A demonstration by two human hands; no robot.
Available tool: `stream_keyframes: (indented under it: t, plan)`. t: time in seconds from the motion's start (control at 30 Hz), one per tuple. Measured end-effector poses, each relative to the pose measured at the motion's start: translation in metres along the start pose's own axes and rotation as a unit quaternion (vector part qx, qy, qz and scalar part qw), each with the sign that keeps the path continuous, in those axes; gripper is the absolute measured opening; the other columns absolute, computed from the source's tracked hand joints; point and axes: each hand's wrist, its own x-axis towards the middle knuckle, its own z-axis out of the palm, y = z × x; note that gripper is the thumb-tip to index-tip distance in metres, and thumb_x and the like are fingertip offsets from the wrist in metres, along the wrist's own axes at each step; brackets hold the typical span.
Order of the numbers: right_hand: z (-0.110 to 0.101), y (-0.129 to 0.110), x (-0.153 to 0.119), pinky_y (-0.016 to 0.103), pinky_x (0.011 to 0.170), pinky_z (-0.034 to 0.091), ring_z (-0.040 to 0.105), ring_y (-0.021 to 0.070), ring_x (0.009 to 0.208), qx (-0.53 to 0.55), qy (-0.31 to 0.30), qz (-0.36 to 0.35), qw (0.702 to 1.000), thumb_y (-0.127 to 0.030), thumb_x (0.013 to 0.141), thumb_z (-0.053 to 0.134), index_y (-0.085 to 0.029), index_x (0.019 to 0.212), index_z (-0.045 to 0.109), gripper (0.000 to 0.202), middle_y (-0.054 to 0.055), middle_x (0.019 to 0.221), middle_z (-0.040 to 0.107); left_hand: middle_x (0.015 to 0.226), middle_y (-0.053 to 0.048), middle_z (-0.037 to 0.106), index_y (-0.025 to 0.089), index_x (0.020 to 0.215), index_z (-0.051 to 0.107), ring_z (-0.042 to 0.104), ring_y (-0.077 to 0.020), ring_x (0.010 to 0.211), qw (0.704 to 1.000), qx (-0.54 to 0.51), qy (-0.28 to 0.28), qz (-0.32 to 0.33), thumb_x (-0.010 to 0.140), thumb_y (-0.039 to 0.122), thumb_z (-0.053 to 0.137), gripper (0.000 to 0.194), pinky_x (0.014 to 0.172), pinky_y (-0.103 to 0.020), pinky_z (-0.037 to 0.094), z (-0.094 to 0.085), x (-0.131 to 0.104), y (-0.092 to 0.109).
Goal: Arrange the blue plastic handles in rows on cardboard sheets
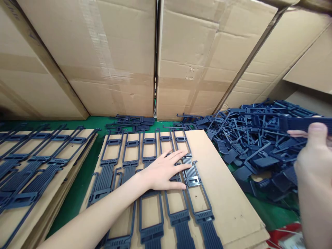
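Observation:
My left hand (163,171) lies spread over a row of dark blue plastic frames on a cardboard sheet (220,193). Its fingertips rest at the ribbed middle of the rightmost pair, by a plastic frame (199,197) with a slotted crossbar. At the right edge, my right hand (312,155) pinches a dark blue ribbed plastic piece (298,122), thumb on top and a finger beneath. That piece runs out of view and is somewhat blurred. Below it spreads a large heap of loose plastic frames (243,138), lying at all angles.
To the left, a second cardboard stack (70,162) carries more frames in rows. Tall cardboard boxes (192,62) form a wall behind. A few loose frames (132,122) lie on the green surface (70,200) at the boxes' foot. Something red (285,235) shows at lower right.

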Motion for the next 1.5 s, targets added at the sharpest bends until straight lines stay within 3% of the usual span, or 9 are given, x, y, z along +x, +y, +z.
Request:
stream_keyframes:
  t: [0.07, 0.17, 0.37, 0.53, 0.7, 1.07, 1.23, 1.4, 1.5]
  plan:
    - [0.007, -0.008, -0.003, 0.052, 0.061, 0.058, 0.052, 0.0148, 0.047, 0.065, -0.006, 0.040, 0.997, -0.050, 0.062, 0.078, -0.021, 0.060, 0.054, 0.038, -0.003, 0.057, 0.047, 0.158, -0.014, 0.022, 0.025, 0.142, 0.045, 0.019, -0.0336, 0.146, 1.000, 0.003, -0.002, -0.001, 0.087, 0.068, 0.046, 0.070, 0.116, -0.057, 0.015, 0.000, 0.000, 0.000]
    - [0.023, -0.022, -0.018, 0.039, 0.057, 0.061, 0.054, 0.0108, 0.045, 0.151, -0.089, 0.154, 0.973, -0.038, 0.061, 0.083, -0.017, 0.059, 0.055, 0.036, -0.006, 0.055, 0.048, 0.158, -0.013, 0.022, 0.025, 0.142, 0.046, 0.020, -0.0332, 0.146, 1.000, 0.009, -0.007, -0.004, 0.087, 0.068, 0.046, 0.070, 0.116, -0.055, 0.015, -0.001, 0.000, 0.001]
    - [0.065, -0.026, -0.062, 0.032, 0.062, 0.062, 0.070, 0.0185, 0.058, 0.201, -0.193, 0.299, 0.913, -0.040, 0.064, 0.083, -0.013, 0.072, 0.064, 0.033, 0.000, 0.065, 0.064, 0.159, -0.012, 0.021, 0.026, 0.143, 0.044, 0.018, -0.0325, 0.146, 1.000, 0.009, -0.010, -0.003, 0.087, 0.068, 0.045, 0.070, 0.117, -0.056, 0.014, -0.002, -0.001, 0.001]
    - [0.090, -0.017, -0.081, 0.031, 0.061, 0.062, 0.071, 0.0193, 0.062, 0.209, -0.229, 0.332, 0.891, -0.045, 0.065, 0.081, -0.016, 0.072, 0.064, 0.035, -0.001, 0.066, 0.065, 0.159, -0.016, 0.017, 0.023, 0.144, 0.043, 0.015, -0.0335, 0.147, 1.000, 0.008, -0.017, -0.016, 0.086, 0.069, 0.045, 0.074, 0.116, -0.057, 0.014, -0.004, -0.002, 0.002]
    - [0.095, -0.015, -0.079, 0.029, 0.062, 0.061, 0.071, 0.0183, 0.062, 0.235, -0.205, 0.350, 0.883, -0.044, 0.063, 0.083, -0.016, 0.069, 0.061, 0.036, -0.003, 0.063, 0.063, 0.159, -0.015, 0.018, 0.023, 0.143, 0.044, 0.016, -0.0340, 0.146, 1.000, 0.013, -0.007, -0.014, 0.086, 0.068, 0.047, 0.073, 0.116, -0.057, 0.015, -0.004, -0.002, 0.002]
    - [0.091, -0.004, -0.094, 0.031, 0.063, 0.061, 0.071, 0.0191, 0.063, 0.180, -0.244, 0.300, 0.905, -0.045, 0.073, 0.075, -0.017, 0.077, 0.065, 0.030, -0.001, 0.069, 0.065, 0.158, -0.015, 0.023, 0.025, 0.142, 0.045, 0.021, -0.0329, 0.146, 0.999, 0.038, -0.006, -0.013, 0.086, 0.068, 0.046, 0.070, 0.115, -0.056, 0.019, -0.004, -0.002, 0.003]
    - [0.095, -0.003, -0.100, 0.038, 0.073, 0.060, 0.072, 0.0210, 0.070, 0.112, -0.276, 0.189, 0.936, -0.045, 0.084, 0.065, -0.018, 0.094, 0.068, 0.029, 0.002, 0.080, 0.070, 0.158, -0.015, 0.022, 0.025, 0.143, 0.044, 0.018, -0.0327, 0.146, 0.999, 0.034, -0.008, -0.010, 0.087, 0.068, 0.046, 0.071, 0.116, -0.056, 0.018, -0.003, -0.002, 0.003]
    - [0.091, -0.012, -0.095, 0.041, 0.093, 0.054, 0.067, 0.0221, 0.101, 0.051, -0.285, 0.033, 0.957, -0.036, 0.088, 0.062, -0.022, 0.105, 0.071, 0.024, 0.007, 0.109, 0.070, 0.158, -0.015, 0.022, 0.024, 0.142, 0.045, 0.020, -0.0342, 0.146, 1.000, 0.024, -0.007, -0.012, 0.086, 0.066, 0.048, 0.070, 0.115, -0.057, 0.018, -0.004, -0.002, 0.004]
    - [0.084, -0.018, -0.090, 0.040, 0.088, 0.056, 0.070, 0.0214, 0.092, 0.061, -0.280, 0.048, 0.957, -0.035, 0.088, 0.062, -0.023, 0.102, 0.070, 0.021, 0.006, 0.103, 0.071, 0.158, -0.016, 0.022, 0.024, 0.142, 0.045, 0.020, -0.0345, 0.146, 1.000, 0.021, -0.010, -0.012, 0.086, 0.066, 0.048, 0.070, 0.115, -0.058, 0.018, -0.005, -0.002, 0.004]
